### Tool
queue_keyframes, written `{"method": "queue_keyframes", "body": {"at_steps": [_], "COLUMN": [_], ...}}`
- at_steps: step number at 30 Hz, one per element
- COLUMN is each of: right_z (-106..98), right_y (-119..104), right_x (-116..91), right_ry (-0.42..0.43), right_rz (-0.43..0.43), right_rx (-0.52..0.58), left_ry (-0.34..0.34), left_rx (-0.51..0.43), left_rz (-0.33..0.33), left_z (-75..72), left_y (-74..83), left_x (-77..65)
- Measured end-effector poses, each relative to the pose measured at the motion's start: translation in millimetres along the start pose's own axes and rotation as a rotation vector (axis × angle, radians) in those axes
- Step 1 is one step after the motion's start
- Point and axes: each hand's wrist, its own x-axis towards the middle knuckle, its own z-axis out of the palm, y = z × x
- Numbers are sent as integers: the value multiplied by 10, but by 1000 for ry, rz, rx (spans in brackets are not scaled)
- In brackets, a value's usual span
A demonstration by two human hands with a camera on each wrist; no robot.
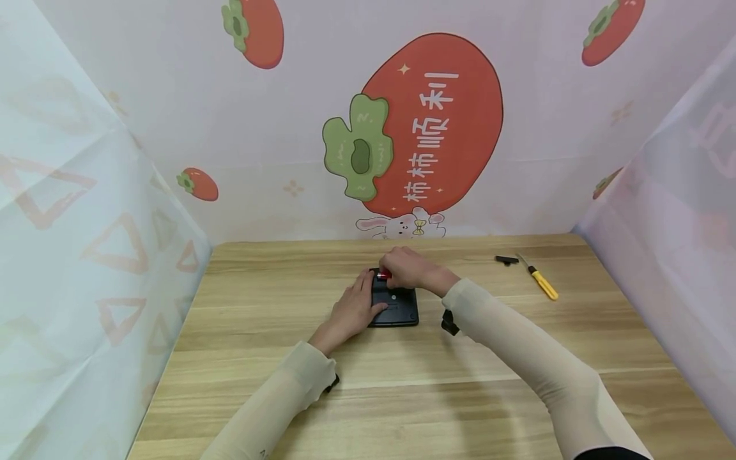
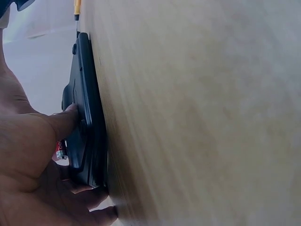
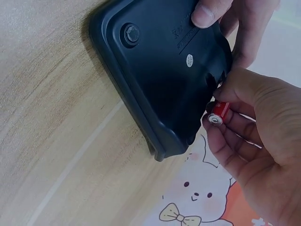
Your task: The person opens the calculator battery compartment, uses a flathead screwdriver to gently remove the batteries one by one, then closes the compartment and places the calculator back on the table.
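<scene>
A black calculator [image 1: 398,313] lies face down on the table, its underside showing a round foot and a small oval sticker in the right wrist view. My left hand [image 1: 353,305] holds it at its left side, the thumb [image 2: 70,114] on the underside and the fingers along the edge. Between the thumb and fingers of my right hand [image 1: 409,268] is a small red battery [image 3: 221,112], its silver end showing. The battery is at the calculator's far edge, beside the dark opening there; my right fingers hide part of it.
To the right on the wooden table [image 1: 259,358] lie a small black cover [image 1: 507,260] and a screwdriver [image 1: 543,283] with a yellow handle. A printed backdrop [image 1: 276,204] rises behind the table, and light cloth sheets hang at both sides.
</scene>
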Motion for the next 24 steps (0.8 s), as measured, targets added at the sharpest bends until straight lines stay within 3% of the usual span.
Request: {"method": "queue_keyframes", "body": {"at_steps": [7, 24], "right_z": [-33, -103], "right_y": [8, 58], "right_x": [-16, -117], "right_ry": [39, 48], "right_rz": [-38, 4], "right_rx": [-33, -15], "left_ry": [-1, -2], "left_rx": [-2, -3], "left_rz": [1, 1], "left_z": [-2, -11], "left_y": [-3, 7], "left_x": [-13, -30]}}
